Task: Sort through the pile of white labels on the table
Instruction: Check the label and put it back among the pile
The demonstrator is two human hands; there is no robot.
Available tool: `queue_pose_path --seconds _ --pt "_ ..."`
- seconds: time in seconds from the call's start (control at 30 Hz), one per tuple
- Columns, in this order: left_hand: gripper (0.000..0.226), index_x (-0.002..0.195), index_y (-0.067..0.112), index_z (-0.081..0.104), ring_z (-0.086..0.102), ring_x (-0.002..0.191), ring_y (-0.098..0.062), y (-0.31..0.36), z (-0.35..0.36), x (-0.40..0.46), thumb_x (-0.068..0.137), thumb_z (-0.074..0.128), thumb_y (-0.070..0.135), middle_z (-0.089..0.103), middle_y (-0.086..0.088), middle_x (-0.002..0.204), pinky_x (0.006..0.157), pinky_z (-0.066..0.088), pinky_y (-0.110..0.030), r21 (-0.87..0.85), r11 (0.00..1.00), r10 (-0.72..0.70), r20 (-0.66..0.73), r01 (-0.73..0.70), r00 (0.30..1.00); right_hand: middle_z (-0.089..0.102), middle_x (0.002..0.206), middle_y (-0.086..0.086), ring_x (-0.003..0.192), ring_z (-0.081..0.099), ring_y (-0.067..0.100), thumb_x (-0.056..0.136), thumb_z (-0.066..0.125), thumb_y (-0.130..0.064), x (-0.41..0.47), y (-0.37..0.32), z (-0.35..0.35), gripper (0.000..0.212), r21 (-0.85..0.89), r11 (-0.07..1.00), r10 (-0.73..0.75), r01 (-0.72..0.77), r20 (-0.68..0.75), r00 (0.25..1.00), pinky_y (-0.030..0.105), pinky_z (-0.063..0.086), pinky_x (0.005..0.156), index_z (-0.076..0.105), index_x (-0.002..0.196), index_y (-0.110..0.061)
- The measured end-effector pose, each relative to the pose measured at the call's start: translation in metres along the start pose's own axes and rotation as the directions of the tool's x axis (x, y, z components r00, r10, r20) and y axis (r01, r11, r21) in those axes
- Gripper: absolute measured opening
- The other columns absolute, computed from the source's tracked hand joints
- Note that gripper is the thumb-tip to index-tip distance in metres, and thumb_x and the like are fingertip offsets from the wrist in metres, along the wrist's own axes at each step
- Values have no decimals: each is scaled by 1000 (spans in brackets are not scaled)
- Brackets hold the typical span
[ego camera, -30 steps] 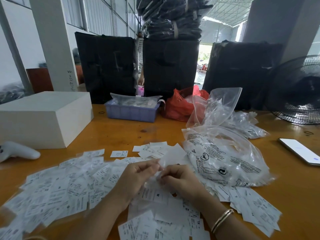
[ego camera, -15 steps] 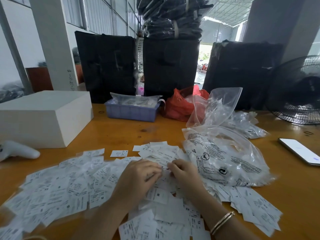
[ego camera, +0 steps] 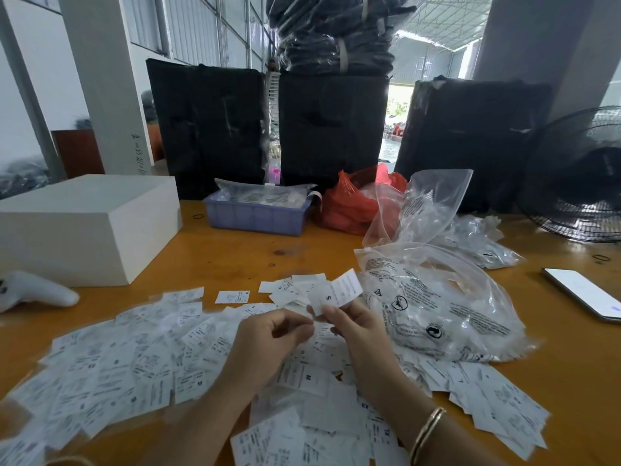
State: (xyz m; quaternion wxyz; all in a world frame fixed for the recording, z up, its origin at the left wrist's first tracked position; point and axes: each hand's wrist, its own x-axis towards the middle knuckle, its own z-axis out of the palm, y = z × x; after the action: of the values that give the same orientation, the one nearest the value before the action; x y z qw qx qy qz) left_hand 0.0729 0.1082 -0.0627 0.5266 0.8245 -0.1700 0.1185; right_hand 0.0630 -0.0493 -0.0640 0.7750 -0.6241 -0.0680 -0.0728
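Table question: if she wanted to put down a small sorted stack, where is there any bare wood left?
Bare wood shows between the white box, the purple tray and the label pile, and near the phone at right. In front of her, labels and the clear bags crowd the table.

The counter (ego camera: 235, 257) is orange-brown wood with a few dark knots. Across it lie my white labels (ego camera: 111, 364), printed with fine black text and single size letters. Behind them on the counter stands a plain white box (ego camera: 84, 227), beside it a lavender-blue tray (ego camera: 255, 218) and a bright red bag (ego camera: 349, 206). Clear plastic bags (ego camera: 447, 311) carry black print and recycling symbols. A gold bangle (ego camera: 427, 432) circles my right wrist. Beyond the counter, black wrapped bundles (ego camera: 208, 126) stand against pale grey walls.
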Motion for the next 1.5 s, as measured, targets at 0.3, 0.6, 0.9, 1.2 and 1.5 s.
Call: queue_pose_path --seconds 0.3,0.6,0.9,1.2,1.5 --pt "16 80 42 68 63 81 8 -1 -1 -1 79 74 27 68 30 80 69 46 -4 14 999 35 -1 -35 999 72 81 0 73 67 6 83 70 -22 0 -1 0 4 -39 999 9 -11 -49 999 11 47 59 73 85 -21" --pt "5 79 35 70 64 78 3 -2 0 0 81 70 31 69 23 78 68 47 -7 18 999 43 -32 -43 999 74 82 0 78 70 12 86 65 -9 -3 -1 2 14 -91 996 0 2 20 1000 16 52 64 72 80 -19" --pt "13 81 31 71 63 82 7 -1 -3 0 88 63 23 70 24 81 69 45 -4 -85 995 51 -34 -54 998 70 71 -4 67 64 5 86 59 0 -2 -2 0 18 -172 984 -53 48 -24 998 16 49 62 68 80 -15" --pt "14 78 34 70 63 82 6 -2 -2 1 81 72 21 70 24 81 70 44 -4 -53 997 54 -28 -56 998 72 74 -3 67 64 1 88 62 -12 -2 -3 -2 8 -103 993 -62 54 -72 996 9 46 59 68 88 -7" --pt "12 79 36 69 59 85 12 -4 -2 3 81 73 25 66 33 85 69 43 -1 -1 998 61 -88 -61 994 69 72 -4 66 63 4 85 66 -12 -3 -2 0 13 -156 987 -42 37 -25 999 13 49 61 71 74 -15"
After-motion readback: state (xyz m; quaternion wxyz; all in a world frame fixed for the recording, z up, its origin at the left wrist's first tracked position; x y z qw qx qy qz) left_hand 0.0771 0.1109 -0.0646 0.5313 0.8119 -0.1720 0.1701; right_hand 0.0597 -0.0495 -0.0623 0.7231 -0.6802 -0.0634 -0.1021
